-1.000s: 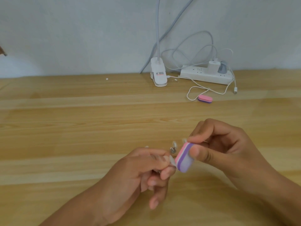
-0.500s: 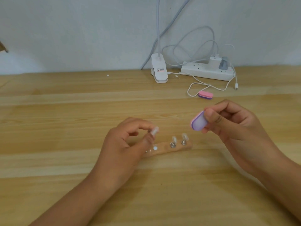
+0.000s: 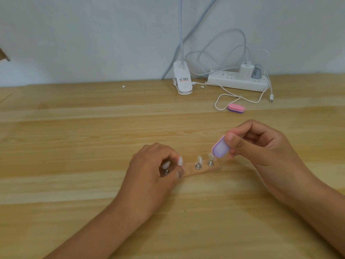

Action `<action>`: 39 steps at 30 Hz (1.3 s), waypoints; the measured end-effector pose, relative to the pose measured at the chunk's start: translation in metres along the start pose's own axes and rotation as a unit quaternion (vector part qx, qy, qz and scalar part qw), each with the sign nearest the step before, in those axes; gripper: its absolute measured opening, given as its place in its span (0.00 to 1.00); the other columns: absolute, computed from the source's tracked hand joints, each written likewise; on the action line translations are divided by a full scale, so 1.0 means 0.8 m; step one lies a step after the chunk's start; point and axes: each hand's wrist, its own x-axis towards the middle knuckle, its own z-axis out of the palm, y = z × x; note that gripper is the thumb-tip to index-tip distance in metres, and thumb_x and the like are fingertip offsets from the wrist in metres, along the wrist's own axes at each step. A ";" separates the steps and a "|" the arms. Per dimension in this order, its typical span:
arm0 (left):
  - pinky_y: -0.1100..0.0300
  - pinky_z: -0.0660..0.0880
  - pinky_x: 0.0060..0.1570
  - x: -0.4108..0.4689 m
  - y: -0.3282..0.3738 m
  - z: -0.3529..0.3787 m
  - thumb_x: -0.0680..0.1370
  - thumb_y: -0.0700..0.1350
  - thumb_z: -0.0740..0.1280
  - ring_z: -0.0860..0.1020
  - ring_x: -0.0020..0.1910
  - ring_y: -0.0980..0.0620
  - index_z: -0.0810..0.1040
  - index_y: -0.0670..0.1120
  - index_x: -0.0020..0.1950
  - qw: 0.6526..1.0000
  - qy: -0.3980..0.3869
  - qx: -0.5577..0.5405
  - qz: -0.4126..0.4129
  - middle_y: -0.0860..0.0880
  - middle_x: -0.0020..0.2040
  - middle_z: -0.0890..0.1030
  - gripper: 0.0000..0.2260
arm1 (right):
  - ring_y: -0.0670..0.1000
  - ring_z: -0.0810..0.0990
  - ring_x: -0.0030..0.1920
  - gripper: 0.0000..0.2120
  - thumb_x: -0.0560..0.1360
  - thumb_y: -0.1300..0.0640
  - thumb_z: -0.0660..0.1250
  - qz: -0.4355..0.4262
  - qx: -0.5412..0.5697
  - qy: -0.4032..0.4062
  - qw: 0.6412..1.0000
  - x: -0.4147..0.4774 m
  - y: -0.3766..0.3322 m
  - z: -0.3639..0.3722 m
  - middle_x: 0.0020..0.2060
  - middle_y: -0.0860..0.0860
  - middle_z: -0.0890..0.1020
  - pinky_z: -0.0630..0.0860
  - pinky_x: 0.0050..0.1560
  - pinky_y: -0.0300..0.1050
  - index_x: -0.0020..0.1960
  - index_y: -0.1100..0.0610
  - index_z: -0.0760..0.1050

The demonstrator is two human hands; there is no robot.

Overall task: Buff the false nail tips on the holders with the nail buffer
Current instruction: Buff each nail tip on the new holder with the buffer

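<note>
Your right hand (image 3: 261, 146) grasps the nail buffer (image 3: 221, 149). It is pinched between the thumb on the near side and curled fingers behind, with its lilac face turned toward you. The buffer hangs above the table (image 3: 74, 146), its lower end just beside the rightmost nail tip (image 3: 211, 156). Whether the two touch cannot be told from this view.

Your left hand (image 3: 153, 169) sits over the left end of the wooden strip (image 3: 205, 169) with its fingers curled. Its thumb and forefinger close round the holder under the second nail tip (image 3: 180, 161), and the fingers hide the stem itself.

There are four nail tips in a row along the strip. The first nail tip (image 3: 166, 164) stands inside the curl of your left hand, followed by the second. The third nail tip (image 3: 199, 158) stands free, and then comes the rightmost. Only three metal bases (image 3: 197, 166) show; the one under the second tip is covered by your thumb.

There are two buffers. One is in your right hand, and the spare buffer (image 3: 236, 108), pink over purple, lies flat far back on the table against a loop of white cable (image 3: 222, 98). One power strip (image 3: 237, 82) lies along the wall, with one clip lamp (image 3: 183, 81) just to its left.
</note>
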 end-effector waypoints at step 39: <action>0.59 0.75 0.35 -0.011 0.014 -0.017 0.72 0.54 0.70 0.79 0.37 0.58 0.85 0.51 0.44 0.974 0.097 0.080 0.188 0.58 0.39 0.82 0.09 | 0.58 0.85 0.42 0.10 0.73 0.59 0.71 0.078 -0.018 -0.034 0.996 -0.007 -0.002 0.011 0.38 0.61 0.86 0.80 0.49 0.42 0.45 0.67 0.76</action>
